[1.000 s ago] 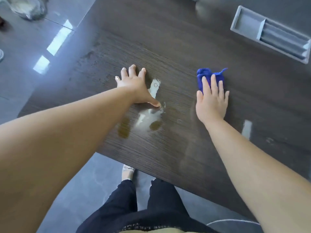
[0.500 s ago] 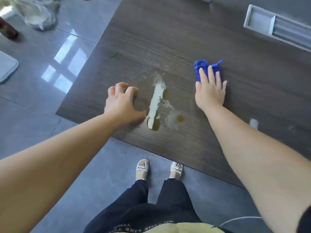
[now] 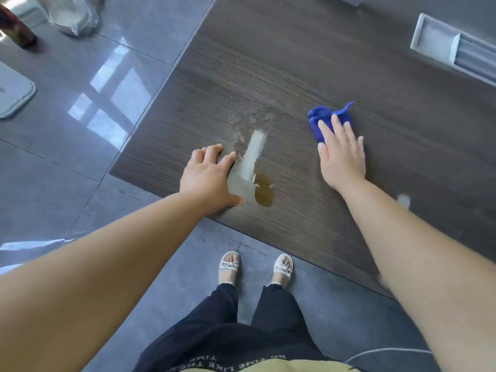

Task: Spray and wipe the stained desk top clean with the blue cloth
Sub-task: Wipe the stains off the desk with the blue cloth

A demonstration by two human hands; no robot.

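Observation:
The dark wood-grain desk top carries a wet stain: a pale streak running into a brown puddle near the front edge. My left hand rests on the desk just left of the stain, fingers loosely bent, holding nothing. The crumpled blue cloth lies to the right of the stain. My right hand lies flat with its straight fingers pressing on the cloth's near part. No spray bottle is in view.
A grey recessed cable tray sits in the desk at the far right. Grey tiled floor surrounds the desk's left and front edges. A plastic bag and a dark bottle stand on the floor far left. My feet stand below the front edge.
The view has pulled back and shifted, showing more floor. My left hand slid back toward the front edge and its fingers bent. My right hand stays on the cloth.

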